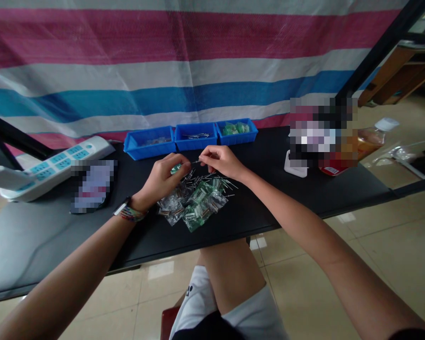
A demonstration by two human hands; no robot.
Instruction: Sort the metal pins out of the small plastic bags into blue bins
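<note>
My left hand [165, 175] is closed around a small green plastic packet [176, 168], mostly covered by the fingers. Between the fingertips of my right hand [222, 161] is a thin metal rod [197, 162], pointing toward the left hand; whether it touches the packet I cannot tell. Below both hands lies a heap of small clear and green packets [200, 204] with slim parts inside. Loose metal rods [226, 183] are scattered at the heap's upper edge.
Behind the hands stand three blue bins: left [149, 151], middle [196, 145] and right [238, 138], all holding small items. A power strip [62, 163] and a blurred flat object [94, 186] lie left. A white case [295, 164] and a capped bottle [370, 139] are right.
</note>
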